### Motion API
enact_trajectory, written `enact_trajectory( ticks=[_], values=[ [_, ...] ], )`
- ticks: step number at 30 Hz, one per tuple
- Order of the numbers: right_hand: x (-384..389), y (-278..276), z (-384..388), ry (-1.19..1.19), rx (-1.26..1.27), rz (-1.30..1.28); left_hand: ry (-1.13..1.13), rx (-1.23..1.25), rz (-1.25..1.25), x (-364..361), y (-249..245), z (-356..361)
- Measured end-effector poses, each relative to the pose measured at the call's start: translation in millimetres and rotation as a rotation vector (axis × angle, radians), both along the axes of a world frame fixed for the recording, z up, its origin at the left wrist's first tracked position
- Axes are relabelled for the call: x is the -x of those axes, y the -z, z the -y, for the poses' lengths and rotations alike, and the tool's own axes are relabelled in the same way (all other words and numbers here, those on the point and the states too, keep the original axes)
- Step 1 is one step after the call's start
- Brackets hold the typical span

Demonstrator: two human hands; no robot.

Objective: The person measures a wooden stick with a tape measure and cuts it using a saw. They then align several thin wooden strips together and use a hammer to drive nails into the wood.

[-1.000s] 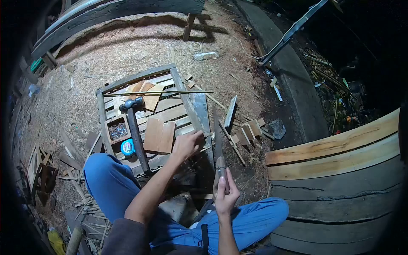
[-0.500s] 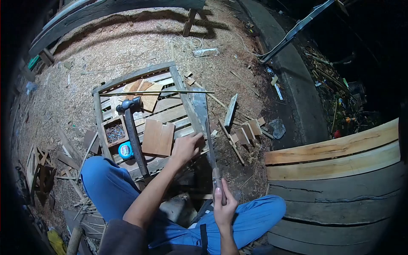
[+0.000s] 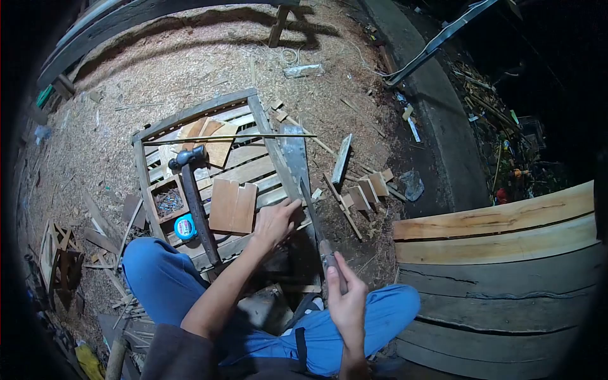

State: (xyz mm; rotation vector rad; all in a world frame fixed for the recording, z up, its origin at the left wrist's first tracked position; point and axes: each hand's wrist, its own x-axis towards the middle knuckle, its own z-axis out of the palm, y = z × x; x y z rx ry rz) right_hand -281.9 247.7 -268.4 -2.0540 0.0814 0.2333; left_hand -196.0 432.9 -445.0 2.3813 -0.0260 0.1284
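My right hand (image 3: 346, 299) is closed around the brown handle of a long, narrow-bladed metal tool (image 3: 313, 214), thumb lying along the handle. Its blade slants up and left, overlapping the lower end of a wider grey metal plate (image 3: 294, 155) beside the wooden frame. My left hand (image 3: 273, 223) has curled fingers at the right edge of the slatted wooden frame (image 3: 256, 104), close to the blade; what its fingertips grip is hidden. Left of that hand lie flat wooden pieces (image 3: 232, 206) and a hammer (image 3: 197, 206) resting across the slats.
A blue tape measure (image 3: 185, 227) and a box of nails (image 3: 168, 199) sit on the frame's left side. Small wood blocks (image 3: 367, 193) lie on the shaving-covered ground to the right. Long planks (image 3: 494, 231) extend at the right, and a bench (image 3: 158, 19) stands at the back.
My right hand has shifted slightly right and up, and the tool now slants more to the left. My left hand stays at the frame's edge. The whole view has shifted slightly.
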Motion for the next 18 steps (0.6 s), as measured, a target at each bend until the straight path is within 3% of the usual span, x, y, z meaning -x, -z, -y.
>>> enact_trajectory(
  ticks=[3, 10, 12, 13, 15, 18],
  values=[
    [9.3, 8.3, 2.4, -0.031, 0.098, 0.034, 0.007, 0.008, 0.0, -1.0, 4.1, 0.9],
    [2.3, 7.7, -5.0, 0.074, 0.013, -0.098, -0.024, 0.026, 0.034, -0.6, 3.1, 1.2],
    [-4.6, 37.7, 3.9, 0.1, -0.045, 0.13, -0.048, 0.025, 0.014, -12.1, 8.5, 2.1],
    [-4.1, 52.6, 11.9, 0.116, -0.043, 0.137, -0.074, 0.071, 0.13, -21.0, 18.7, -3.0],
    [-8.2, 67.9, 21.6, 0.07, -0.08, 0.134, -0.048, 0.063, 0.018, -26.0, 19.4, -5.9],
    [-2.9, 66.0, 14.0, 0.052, -0.104, 0.091, -0.097, 0.006, 0.056, -20.6, 15.6, -3.9]
  ],
)
